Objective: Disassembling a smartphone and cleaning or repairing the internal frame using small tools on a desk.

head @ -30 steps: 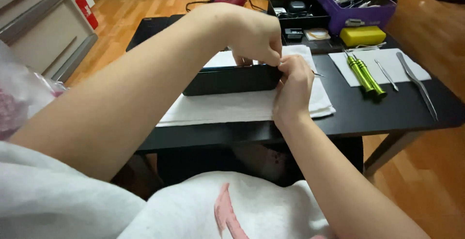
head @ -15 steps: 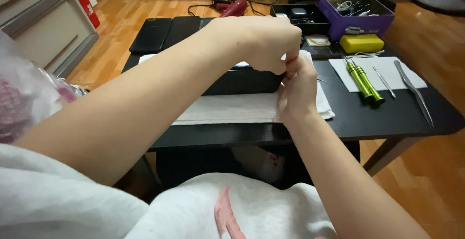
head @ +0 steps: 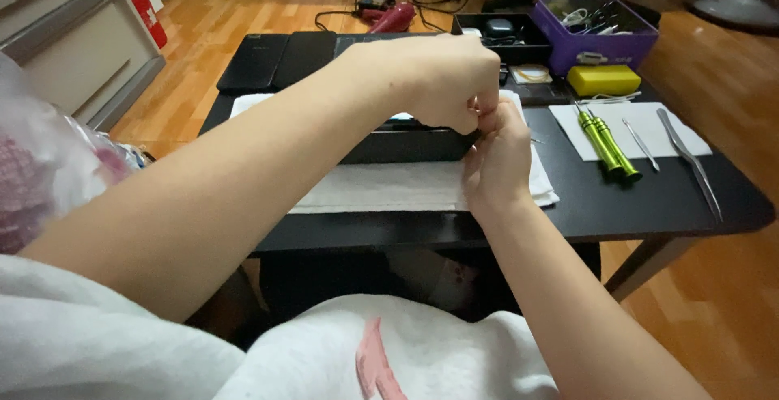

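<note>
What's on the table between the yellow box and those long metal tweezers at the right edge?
In the head view, between the yellow box and the tweezers lies a white sheet bearing a thin metal pick.

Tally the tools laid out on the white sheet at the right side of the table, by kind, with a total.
Green-handled screwdrivers: 2
Thin metal probe: 1
Long metal tweezers: 1
Total: 4
All lie on the white sheet, untouched; both hands work at the black device.

Soft dim indoor light, slight blur, wide-angle distortion.
</note>
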